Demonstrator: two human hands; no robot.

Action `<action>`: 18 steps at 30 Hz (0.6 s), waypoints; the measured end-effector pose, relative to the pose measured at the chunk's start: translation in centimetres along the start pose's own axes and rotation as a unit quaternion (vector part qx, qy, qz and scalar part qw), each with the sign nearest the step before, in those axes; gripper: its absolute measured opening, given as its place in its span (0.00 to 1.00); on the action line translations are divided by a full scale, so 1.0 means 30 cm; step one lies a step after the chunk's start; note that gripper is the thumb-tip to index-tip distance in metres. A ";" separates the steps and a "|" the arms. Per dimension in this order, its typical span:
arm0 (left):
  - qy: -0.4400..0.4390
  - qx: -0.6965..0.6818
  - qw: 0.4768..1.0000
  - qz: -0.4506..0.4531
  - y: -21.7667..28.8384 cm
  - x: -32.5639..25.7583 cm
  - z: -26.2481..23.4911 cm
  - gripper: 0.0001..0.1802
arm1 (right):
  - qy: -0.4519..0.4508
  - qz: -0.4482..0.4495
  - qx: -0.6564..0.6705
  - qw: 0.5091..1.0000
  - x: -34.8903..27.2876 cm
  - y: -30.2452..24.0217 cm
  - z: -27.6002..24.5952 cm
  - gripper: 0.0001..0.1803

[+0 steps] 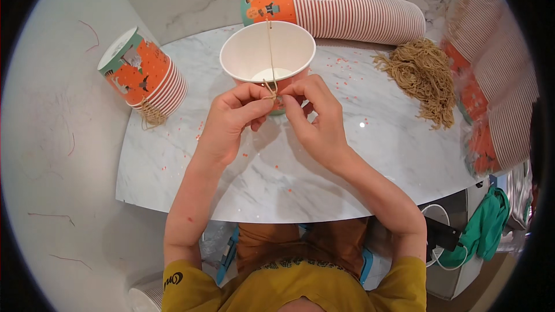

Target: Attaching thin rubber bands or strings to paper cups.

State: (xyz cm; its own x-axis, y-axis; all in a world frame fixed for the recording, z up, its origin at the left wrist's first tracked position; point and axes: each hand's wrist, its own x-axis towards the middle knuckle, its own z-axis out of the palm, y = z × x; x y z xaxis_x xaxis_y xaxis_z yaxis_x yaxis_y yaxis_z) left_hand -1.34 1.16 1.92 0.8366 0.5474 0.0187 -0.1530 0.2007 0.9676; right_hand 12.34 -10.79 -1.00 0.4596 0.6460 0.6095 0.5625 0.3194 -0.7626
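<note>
Upright on the marbled table in front of me stands a paper cup (236,60), wide-mouthed, white inside and orange outside with a green base. A tan string (270,52) runs from its far rim across the opening to the near rim, where it forms a small loop. My left hand (231,120) pinches the string at the cup's near side between thumb and finger. Opposite it, the closed fingertips of my right hand (315,117) meet the string beside the cup wall. The fingers partly hide the string's ends and the cup's lower front.
A long stack of paper cups (358,14) lies along the back. At left an upside-down stack (144,69) has strings hanging by it. Tangled tan strings (425,81) lie at right, near bagged cup stacks (485,75). Orange paper bits dot the table (381,179).
</note>
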 end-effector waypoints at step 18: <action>0.082 0.270 0.937 0.206 -0.075 -0.006 0.055 0.05 | 0.007 0.188 0.200 0.961 -0.020 -0.024 0.038 0.05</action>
State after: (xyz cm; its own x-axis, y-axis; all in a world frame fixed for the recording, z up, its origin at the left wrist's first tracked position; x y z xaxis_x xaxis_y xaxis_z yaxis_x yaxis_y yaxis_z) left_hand -0.29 -0.74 0.16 0.6659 0.6149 0.4224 -0.1201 -0.4705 0.8742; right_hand 10.88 -10.60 -1.07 0.5890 0.7601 0.2743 0.0455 0.3077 -0.9504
